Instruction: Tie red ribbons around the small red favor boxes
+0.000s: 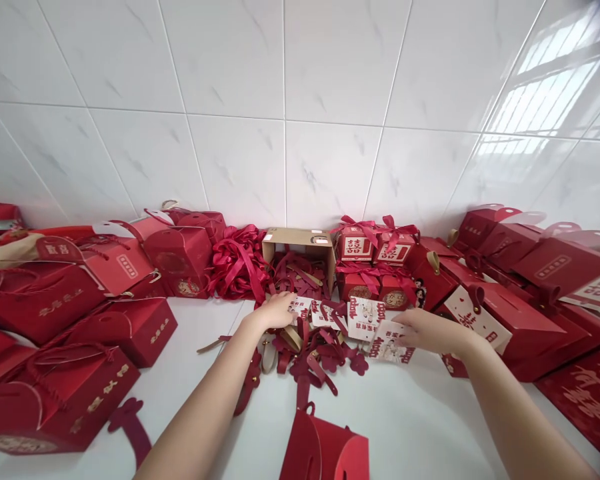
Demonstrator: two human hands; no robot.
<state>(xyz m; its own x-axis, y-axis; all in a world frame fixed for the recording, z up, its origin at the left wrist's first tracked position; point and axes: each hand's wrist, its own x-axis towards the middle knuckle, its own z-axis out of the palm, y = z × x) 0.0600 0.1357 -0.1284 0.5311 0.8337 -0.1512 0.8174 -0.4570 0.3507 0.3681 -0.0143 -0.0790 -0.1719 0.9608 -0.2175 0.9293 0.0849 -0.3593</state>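
Note:
Several white printed cards with red characters lie in a row over a heap of dark-red straps (pixel 325 350). My left hand (pixel 277 311) is closed at the edge of the leftmost card (pixel 300 307), its fingertips partly hidden. My right hand (pixel 425 331) pinches the left-facing edge of the rightmost card (pixel 387 343), thumb on top. Between the hands is another card (pixel 365 317). Behind the cards, an open cardboard box (pixel 300 237) on its side holds more dark-red straps. A red gift box (pixel 325 450) stands at the near edge, between my forearms.
Red gift boxes (pixel 70 393) crowd the left, and more boxes (pixel 520 320) fill the right. A pile of red ribbons (pixel 241 263) and small ribboned boxes (pixel 357 247) flank the cardboard box. Another person's hand (pixel 5 253) shows at far left. A tiled wall (pixel 240 167) rises behind.

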